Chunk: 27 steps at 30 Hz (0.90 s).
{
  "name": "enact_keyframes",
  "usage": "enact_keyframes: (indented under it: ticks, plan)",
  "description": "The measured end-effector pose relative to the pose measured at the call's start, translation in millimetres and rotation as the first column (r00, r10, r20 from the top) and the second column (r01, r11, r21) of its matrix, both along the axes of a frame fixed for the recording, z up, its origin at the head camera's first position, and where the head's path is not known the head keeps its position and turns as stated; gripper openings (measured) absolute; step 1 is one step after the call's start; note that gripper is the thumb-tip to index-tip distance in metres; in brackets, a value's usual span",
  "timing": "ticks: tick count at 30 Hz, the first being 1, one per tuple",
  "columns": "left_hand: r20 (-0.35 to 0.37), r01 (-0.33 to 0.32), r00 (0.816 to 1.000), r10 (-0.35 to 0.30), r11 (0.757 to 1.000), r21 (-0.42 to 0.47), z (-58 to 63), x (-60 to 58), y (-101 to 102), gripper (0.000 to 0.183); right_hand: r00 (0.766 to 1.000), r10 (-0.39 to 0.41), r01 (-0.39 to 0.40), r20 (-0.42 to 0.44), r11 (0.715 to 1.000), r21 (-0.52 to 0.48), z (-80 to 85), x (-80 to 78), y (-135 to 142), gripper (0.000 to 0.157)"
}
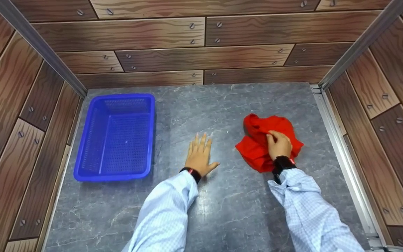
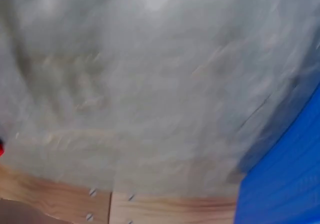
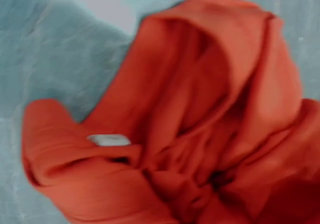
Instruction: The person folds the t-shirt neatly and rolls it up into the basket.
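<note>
The person's right hand (image 1: 279, 144) has its thumb and fingers pinched together on a crumpled, soft red cloth (image 1: 256, 148). The cloth lies in a messy heap on the right side of the smooth grey table with pale streaks (image 1: 201, 108). I see its edges poke out in points around the hand, and one part puffs up at the top. The left hand (image 1: 199, 155) is near the middle, with its fingers straight and spread apart. I cannot tell if it touches the table.

From the right wrist I get a closer look at the cloth. It has big, round folds with a deep hollow, and a small white tag (image 3: 110, 140) that I cannot find from the head. Here the red looks a bit orange. The left wrist view is blurry, and shows me the table and one side of the blue basket.

That blue plastic basket (image 1: 128, 150) sits on the left, a long box with round corners and lots of tiny holes. Both arms wear light blue checked sleeves (image 1: 166, 210) and black wrist bands (image 1: 283, 163). Brown walls with a wood board pattern (image 1: 159, 57) stand around the table, with shiny metal strips (image 1: 348, 175) along the corners.
</note>
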State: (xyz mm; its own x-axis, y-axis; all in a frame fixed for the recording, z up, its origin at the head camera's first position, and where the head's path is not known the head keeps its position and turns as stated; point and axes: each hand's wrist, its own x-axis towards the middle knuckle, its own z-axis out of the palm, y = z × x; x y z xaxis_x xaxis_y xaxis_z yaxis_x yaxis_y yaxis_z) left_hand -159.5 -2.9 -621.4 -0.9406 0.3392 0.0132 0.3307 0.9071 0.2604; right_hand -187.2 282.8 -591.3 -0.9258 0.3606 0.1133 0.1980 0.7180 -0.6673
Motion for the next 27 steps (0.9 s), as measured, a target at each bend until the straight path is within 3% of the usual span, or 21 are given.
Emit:
enact_keyframes:
  ticks: [2, 5, 8, 11, 17, 22, 25, 27]
  plan:
    - [0.009, 0.001, 1.000, -0.001, 0.999, 0.045, 7.4, -6.5, 9, 0.095, 0.999, 0.006, -0.006, -0.034, 1.000, -0.022, 1.8, 0.0, -3, 0.024]
    - [0.080, -0.020, 0.997, 0.006, 0.984, 0.177, 15.3, -12.8, 20, 0.091, 0.995, 0.043, -0.047, -0.086, 0.998, -0.044, 3.1, 2.4, -11, 0.022]
    - [0.163, -0.060, 0.987, 0.006, 0.943, 0.329, 20.9, -16.6, 30, 0.086, 0.986, 0.100, -0.109, -0.135, 0.992, -0.066, 2.4, 7.3, -21, 0.020]
    - [0.181, -0.066, 0.983, -0.013, 0.904, 0.423, 25.1, -19.2, 37, 0.082, 0.970, 0.167, -0.183, -0.175, 0.980, -0.079, 1.6, 12.9, -33, 0.017]
    - [0.156, -0.025, 0.986, -0.062, 0.863, 0.504, 28.7, -18.9, 47, 0.080, 0.945, 0.282, -0.303, -0.166, 0.946, -0.118, 4.8, 23.6, -54, 0.018]
    - [0.223, -0.091, 0.974, -0.046, 0.819, 0.567, 30.1, -16.9, 54, 0.082, 0.920, 0.366, -0.386, -0.142, 0.911, -0.149, 10.6, 27.4, -69, 0.020]
    - [0.250, -0.121, 0.968, -0.032, 0.813, 0.569, 30.5, -17.0, 60, 0.073, 0.909, 0.394, -0.413, -0.136, 0.895, -0.167, 10.6, 28.7, -76, 0.019]
    - [0.257, -0.132, 0.966, -0.013, 0.831, 0.540, 32.2, -16.8, 64, 0.058, 0.907, 0.400, -0.418, -0.132, 0.891, -0.176, 10.0, 30.1, -76, 0.019]
